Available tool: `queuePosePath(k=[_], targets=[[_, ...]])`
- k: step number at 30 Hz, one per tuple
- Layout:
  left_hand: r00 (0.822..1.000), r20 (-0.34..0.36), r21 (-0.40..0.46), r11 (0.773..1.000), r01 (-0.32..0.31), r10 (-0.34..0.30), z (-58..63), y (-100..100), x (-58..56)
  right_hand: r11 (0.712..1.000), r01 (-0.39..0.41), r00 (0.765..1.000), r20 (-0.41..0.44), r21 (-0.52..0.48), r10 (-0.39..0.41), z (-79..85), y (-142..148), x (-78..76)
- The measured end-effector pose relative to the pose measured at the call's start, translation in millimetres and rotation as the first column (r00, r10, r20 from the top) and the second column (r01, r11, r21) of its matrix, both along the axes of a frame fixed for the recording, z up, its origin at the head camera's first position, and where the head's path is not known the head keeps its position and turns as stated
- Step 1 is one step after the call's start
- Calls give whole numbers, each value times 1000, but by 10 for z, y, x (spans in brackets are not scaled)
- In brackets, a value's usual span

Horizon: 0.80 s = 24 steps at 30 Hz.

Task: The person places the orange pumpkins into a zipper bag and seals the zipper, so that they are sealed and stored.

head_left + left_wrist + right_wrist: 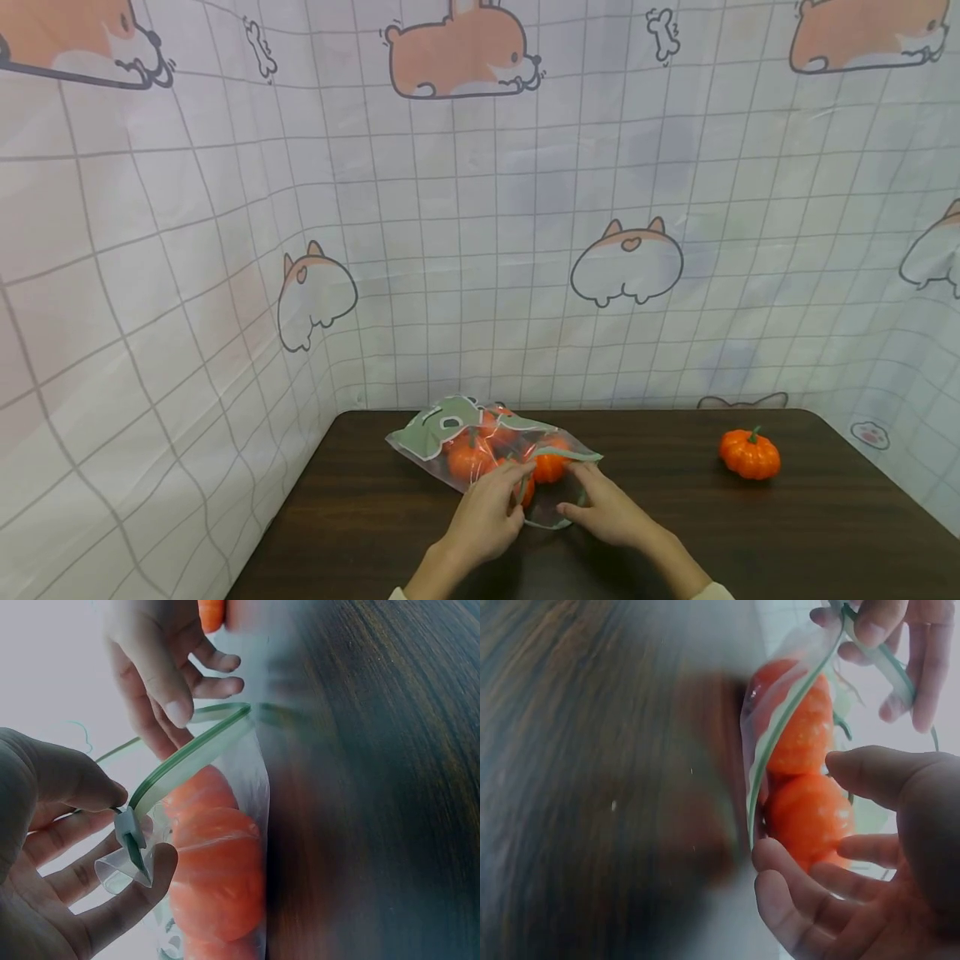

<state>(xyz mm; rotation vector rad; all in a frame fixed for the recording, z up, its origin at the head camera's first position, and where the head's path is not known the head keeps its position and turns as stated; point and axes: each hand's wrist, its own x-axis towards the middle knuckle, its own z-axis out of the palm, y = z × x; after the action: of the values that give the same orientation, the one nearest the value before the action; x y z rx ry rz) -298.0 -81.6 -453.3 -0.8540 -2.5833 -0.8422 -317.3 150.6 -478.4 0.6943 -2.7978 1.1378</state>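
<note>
A clear zip bag (pixel 429 432) with a green cartoon print lies on its side, its green-edged mouth spread wide towards me. Several small orange pumpkins (pixel 470 459) fill it, some with green stems. At the left end of the mouth, my left hand (pixel 486 515) pinches the bag's edge between thumb and fingers, close by the white slider (pixel 129 826) on the green zip strip (pixel 187 754). On the other side, my right hand (pixel 613 510) has its fingers spread at the opening, fingertips right at the rim and near a pumpkin (pixel 808 817).
A single orange pumpkin (pixel 750 455) with a green stem sits apart on the right of the dark wooden table (pixel 832 533). White gridded cloth (pixel 480 333) with cartoon dogs hangs behind the table and along both sides.
</note>
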Motion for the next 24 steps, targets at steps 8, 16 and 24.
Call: queuePosePath(k=[8,16,24], targets=[[1000,14,10,1000,6,-6,-23,-4,-23,1000,-7,999,45,20,6,-2,-98,-102],[1000,19,15,1000,2,-3,-4,-9,-19,998,-65,994,89,-13,66,73,5,-115],[1000,9,12,1000,-3,3,-6,-15,-23,973,-197,961,176,-116,216,346,331,-141]])
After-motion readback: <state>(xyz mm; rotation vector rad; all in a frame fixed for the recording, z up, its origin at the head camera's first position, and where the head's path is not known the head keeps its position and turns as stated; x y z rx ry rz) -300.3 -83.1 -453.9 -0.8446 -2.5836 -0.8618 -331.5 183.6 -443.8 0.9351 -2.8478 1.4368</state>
